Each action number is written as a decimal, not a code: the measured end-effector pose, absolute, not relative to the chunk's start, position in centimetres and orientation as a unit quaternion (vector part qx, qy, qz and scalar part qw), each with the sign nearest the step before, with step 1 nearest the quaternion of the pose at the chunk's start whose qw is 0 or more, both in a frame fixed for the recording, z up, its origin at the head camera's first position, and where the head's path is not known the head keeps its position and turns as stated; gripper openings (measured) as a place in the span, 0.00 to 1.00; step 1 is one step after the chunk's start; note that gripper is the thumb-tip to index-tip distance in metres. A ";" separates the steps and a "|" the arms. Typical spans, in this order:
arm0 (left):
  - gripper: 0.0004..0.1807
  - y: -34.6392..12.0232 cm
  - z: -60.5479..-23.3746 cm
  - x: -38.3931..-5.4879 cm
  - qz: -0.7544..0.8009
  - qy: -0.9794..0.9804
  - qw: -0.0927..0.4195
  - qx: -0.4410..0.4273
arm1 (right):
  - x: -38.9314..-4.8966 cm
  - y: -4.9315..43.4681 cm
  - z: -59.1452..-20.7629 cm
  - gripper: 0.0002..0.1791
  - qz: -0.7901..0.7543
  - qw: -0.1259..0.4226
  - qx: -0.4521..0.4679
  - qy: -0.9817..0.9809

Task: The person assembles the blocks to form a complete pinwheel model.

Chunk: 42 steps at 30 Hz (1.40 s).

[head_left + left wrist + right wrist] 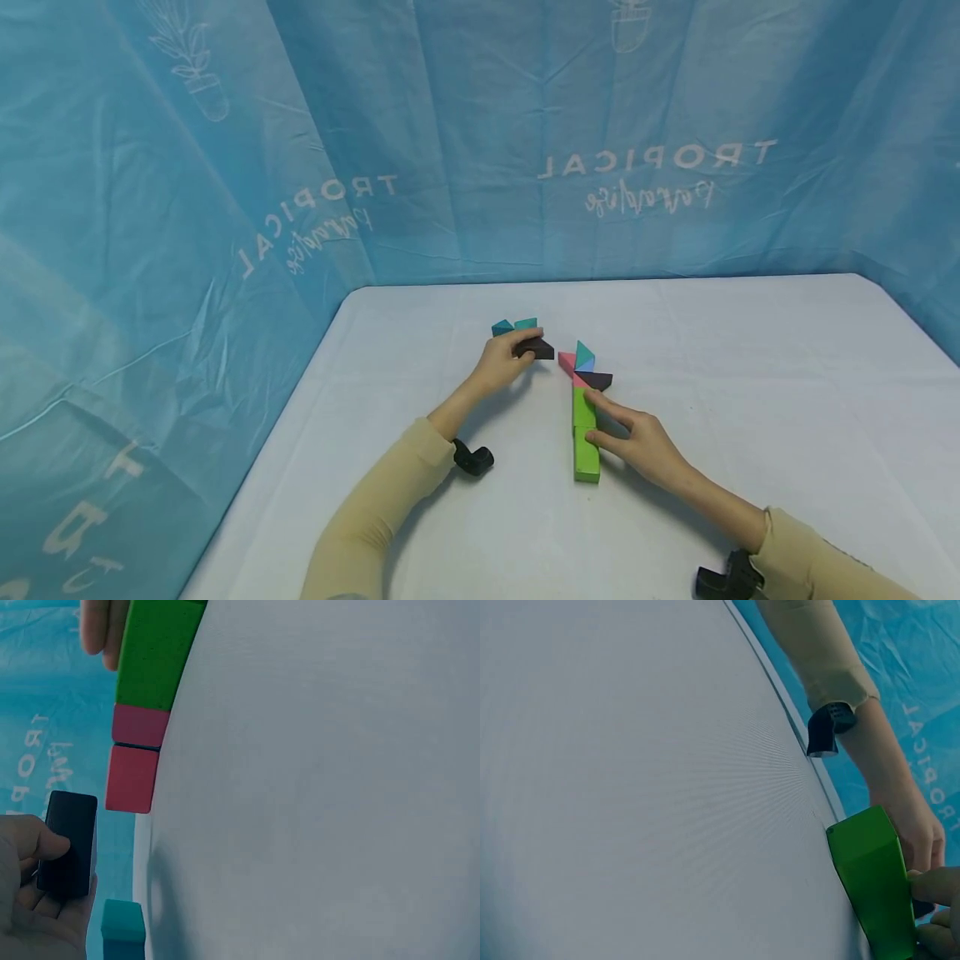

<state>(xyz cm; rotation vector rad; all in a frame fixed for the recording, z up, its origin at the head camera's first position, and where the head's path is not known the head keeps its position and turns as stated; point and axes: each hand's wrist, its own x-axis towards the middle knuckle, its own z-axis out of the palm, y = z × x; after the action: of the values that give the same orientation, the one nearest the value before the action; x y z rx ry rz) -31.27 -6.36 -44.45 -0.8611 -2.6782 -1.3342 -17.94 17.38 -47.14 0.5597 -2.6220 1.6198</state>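
My left hand [504, 360] pinches a dark wedge-ended block [538, 348] between thumb and fingers, raised above the table. In the left wrist view this dark block [71, 836] stands out close to the thumb. My right hand [645, 446] touches the right side of two green blocks [587, 457], lined up end to end, with thumb and fingers extended. Beyond the green blocks sit pink pieces [566, 362], a teal triangle [582, 355], a small blue piece [587, 365] and another dark block [596, 380]. In the right wrist view, fingertips rest against the green block [874, 889].
Behind my left hand lie a blue block [502, 327] and a teal block [527, 322]. A white cloth covers the table [750, 400]. Blue printed curtains [465, 150] hang along the back and left. Black devices [474, 460] are strapped to both wrists.
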 end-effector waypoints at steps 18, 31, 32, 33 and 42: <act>0.23 -5.4 -46.5 -31.5 -0.395 -0.864 -0.027 -0.311 | -17.9 17.4 -47.1 0.36 0.510 0.010 0.181 -0.841; 0.24 -5.0 -46.8 -31.6 -0.391 -0.863 -0.024 -0.320 | -18.0 17.5 -47.1 0.36 0.511 0.009 0.182 -0.840; 0.24 -4.9 -46.8 -31.5 -0.390 -0.863 -0.026 -0.319 | -17.9 17.5 -47.2 0.36 0.511 0.010 0.183 -0.840; 0.24 -4.8 -46.8 -31.5 -0.390 -0.863 -0.027 -0.319 | -17.9 17.5 -47.2 0.36 0.511 0.010 0.184 -0.840; 0.25 -4.2 -46.8 -31.5 -0.387 -0.858 -0.019 -0.336 | -17.9 17.4 -47.1 0.36 0.510 0.011 0.188 -0.839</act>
<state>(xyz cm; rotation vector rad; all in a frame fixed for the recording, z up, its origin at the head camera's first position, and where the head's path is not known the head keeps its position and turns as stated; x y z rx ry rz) -31.54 -4.23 -46.80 -1.0690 -2.7290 -1.2307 -17.90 17.42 -47.08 0.5855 -2.6191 1.5913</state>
